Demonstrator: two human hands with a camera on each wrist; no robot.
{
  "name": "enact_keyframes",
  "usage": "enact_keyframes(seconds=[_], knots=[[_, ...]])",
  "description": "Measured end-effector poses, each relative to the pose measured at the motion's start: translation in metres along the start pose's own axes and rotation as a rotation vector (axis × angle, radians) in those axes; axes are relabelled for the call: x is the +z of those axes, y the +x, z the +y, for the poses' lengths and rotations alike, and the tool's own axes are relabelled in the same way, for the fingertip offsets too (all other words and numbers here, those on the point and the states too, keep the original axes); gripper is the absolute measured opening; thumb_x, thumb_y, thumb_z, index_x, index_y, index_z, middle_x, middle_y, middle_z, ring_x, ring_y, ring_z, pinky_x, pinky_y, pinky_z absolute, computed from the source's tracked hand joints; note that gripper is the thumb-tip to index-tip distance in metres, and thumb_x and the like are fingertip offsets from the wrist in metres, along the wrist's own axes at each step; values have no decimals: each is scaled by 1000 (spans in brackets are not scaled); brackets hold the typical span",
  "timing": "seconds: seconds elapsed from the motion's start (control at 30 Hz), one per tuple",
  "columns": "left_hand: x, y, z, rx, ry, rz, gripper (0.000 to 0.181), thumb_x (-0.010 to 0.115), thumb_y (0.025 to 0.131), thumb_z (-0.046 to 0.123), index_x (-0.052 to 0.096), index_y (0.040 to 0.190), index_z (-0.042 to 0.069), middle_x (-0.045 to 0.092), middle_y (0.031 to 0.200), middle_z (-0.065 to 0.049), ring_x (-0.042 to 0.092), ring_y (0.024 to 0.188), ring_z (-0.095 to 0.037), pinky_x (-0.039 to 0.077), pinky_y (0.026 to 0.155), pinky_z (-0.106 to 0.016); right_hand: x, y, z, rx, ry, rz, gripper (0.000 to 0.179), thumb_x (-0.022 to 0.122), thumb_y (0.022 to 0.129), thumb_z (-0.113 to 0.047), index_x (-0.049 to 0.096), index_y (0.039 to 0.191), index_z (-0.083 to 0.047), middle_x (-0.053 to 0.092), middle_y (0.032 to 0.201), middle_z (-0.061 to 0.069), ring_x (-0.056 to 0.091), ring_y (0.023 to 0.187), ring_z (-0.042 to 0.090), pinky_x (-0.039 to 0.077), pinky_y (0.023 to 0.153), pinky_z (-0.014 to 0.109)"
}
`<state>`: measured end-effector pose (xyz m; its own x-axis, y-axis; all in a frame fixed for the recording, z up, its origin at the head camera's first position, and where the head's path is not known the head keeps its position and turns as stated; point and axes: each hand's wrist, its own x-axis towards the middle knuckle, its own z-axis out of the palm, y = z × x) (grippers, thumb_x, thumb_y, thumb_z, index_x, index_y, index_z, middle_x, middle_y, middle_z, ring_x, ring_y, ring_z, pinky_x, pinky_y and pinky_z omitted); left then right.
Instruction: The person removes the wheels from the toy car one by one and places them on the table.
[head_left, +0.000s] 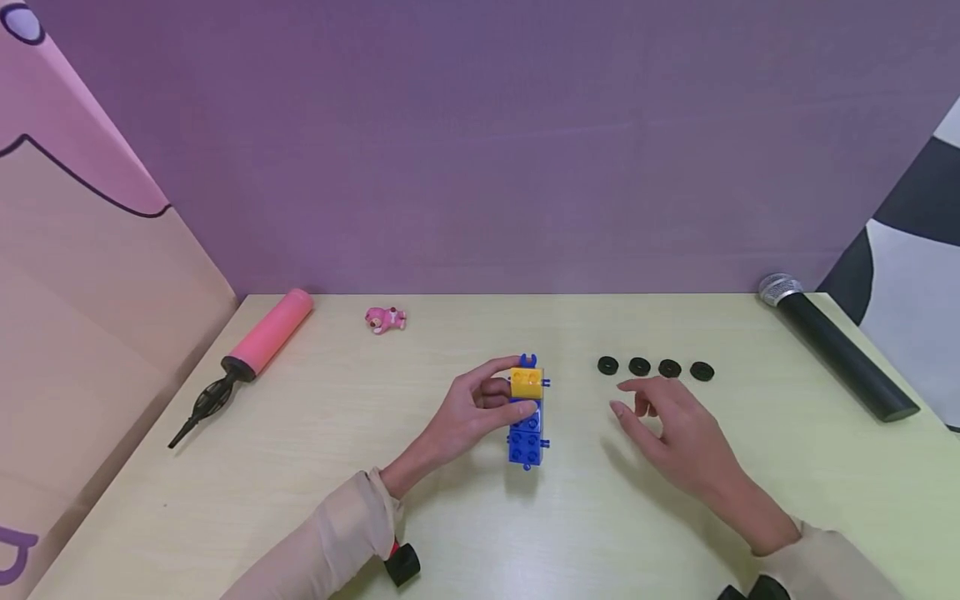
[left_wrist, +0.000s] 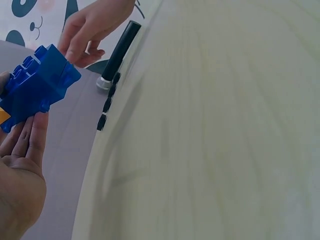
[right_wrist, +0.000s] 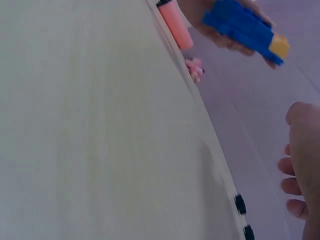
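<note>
Held between the thumb and fingers of my left hand (head_left: 468, 408) is a toy brick vehicle body (head_left: 526, 448), blue with a yellow block at its far end and small pegs along its side. It is raised off the table, as its shadow shows. In the left wrist view its blue studded top (left_wrist: 37, 80) faces up and left. My right hand (head_left: 682, 437) hovers with loosely bent fingers and nothing in them, just in front of several small black toy wheels (head_left: 639, 367) lying in a row. The right wrist view shows the fingers of this hand (right_wrist: 306, 150) apart from the vehicle body.
A pink hand pump (head_left: 273, 329) with a black nozzle lies at the left of the table (head_left: 570, 533). A small pink bear figure (head_left: 386, 320) rests near the back edge. At the right lies a black microphone (head_left: 840, 354). A purple partition (head_left: 525, 150) stands behind.
</note>
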<state>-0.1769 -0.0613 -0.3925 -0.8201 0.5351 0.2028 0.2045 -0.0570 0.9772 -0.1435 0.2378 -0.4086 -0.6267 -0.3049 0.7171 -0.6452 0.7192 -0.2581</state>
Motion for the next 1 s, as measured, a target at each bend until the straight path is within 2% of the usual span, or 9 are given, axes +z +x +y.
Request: enact_keyframes(seconds=[0.13,0.3,0.47,0.7,1.0], knots=[[1,0,1,3,5,6,63,73,98,18,46,151,-1,70,114,-19,68,96,-18,58,92,-35,6,3,-18,-50,31,11,56,44,109,-52,69,111,-2,55,84,-5,52,76,14,41,62,18],[3,1,1,8,-9,9,64,74,98,22,46,150,-1,71,116,-20,69,98,-18,58,92,-37,12,5,-36,-87,85,9,55,44,109,-51,69,112,-3,55,85,-6,52,77,12,41,62,17],[7,2,0,3,-39,28,61,75,97,19,48,148,0,71,119,-21,70,101,-21,58,92,-38,18,4,-48,-105,133,8,54,46,108,-53,69,115,-4,58,89,-6,56,80,13,41,62,18],[12,3,-4,-6,-53,78,57,77,96,22,50,143,5,72,119,-19,73,101,-28,58,92,-38,27,4,-58,-119,130,14,58,54,102,-60,66,118,-5,62,93,-4,60,83,15,46,64,22],[20,4,-3,-78,-81,178,58,76,95,25,44,139,8,71,118,-17,72,99,-30,58,92,-38,33,6,-70,-96,51,24,66,54,99,-65,65,113,-1,63,91,1,59,82,17,50,60,30]])
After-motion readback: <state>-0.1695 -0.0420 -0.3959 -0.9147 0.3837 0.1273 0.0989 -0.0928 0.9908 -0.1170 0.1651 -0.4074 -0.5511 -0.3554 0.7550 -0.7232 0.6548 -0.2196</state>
